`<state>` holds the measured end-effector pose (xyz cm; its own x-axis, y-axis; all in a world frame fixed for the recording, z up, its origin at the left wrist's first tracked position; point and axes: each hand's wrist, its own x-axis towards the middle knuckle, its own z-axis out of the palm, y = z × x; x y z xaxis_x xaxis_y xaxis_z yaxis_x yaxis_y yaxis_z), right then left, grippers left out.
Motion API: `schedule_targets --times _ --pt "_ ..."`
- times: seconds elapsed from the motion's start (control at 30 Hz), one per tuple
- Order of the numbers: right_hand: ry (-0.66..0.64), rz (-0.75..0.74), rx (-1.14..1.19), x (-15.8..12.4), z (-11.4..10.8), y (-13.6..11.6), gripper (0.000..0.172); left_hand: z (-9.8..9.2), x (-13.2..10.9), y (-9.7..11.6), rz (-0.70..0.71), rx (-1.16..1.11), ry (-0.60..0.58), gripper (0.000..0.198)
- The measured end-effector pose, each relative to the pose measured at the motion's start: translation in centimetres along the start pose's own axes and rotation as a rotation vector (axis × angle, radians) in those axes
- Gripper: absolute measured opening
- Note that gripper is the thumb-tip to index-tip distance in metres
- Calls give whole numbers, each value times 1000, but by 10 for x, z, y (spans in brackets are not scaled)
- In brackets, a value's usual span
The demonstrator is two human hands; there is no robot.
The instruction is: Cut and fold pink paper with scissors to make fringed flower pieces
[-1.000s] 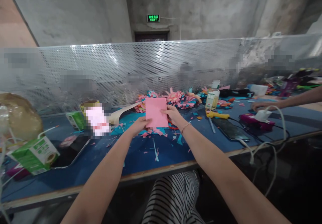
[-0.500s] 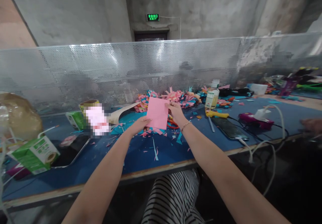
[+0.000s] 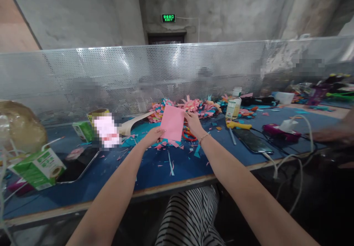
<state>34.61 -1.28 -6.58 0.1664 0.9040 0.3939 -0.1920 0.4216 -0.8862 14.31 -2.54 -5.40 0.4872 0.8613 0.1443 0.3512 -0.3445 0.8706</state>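
A flat pink sheet [image 3: 172,122], paper or thin felt, is held up between my two hands over the work table. My left hand [image 3: 155,135] pinches its lower left edge, thumb on the near face. At the upper right edge, my right hand [image 3: 193,122] grips it between thumb and fingers. Under the sheet lies a turquoise sheet [image 3: 141,130] strewn with small scraps. Beside my right hand, orange scissor handles [image 3: 189,134] show in part; the blades are hidden. Behind the sheet sits a heap of pink, blue and orange cut pieces [image 3: 200,108].
A yellow-handled glue gun [image 3: 239,125], a black phone [image 3: 253,141] and a purple power strip [image 3: 282,132] with cables lie to the right. Green cartons [image 3: 41,168] stand left. A perforated metal screen [image 3: 177,65] runs behind. Another person's blurred hand [image 3: 329,132] is at far right.
The pink sheet has tilted slightly and shifted a little left, still in both hands. At far right, the other person's arm reaches further over the table.
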Motion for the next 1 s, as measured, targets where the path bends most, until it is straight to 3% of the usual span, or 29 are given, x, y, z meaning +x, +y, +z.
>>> schedule_targets --times 0.1,0.3,0.43,0.53,0.7,0.87,1.0 --pt "-18 48 62 -2 4 4 36 -1 3 -4 18 -38 34 21" --pt "-18 -39 22 -3 6 1 35 0 4 -5 48 -33 39 24" --pt "-185 117 56 -7 8 2 34 -2 7 -7 95 -29 118 25" --pt "-267 130 29 -7 9 5 34 -3 9 -6 94 -25 139 24" --pt "-243 54 -29 -7 11 7 36 -1 7 -5 120 -9 145 23" --pt "-317 184 -116 -12 13 3 36 -4 5 -2 154 50 279 24" --pt "-306 116 -216 -11 13 3 34 -5 4 1 160 52 295 26"
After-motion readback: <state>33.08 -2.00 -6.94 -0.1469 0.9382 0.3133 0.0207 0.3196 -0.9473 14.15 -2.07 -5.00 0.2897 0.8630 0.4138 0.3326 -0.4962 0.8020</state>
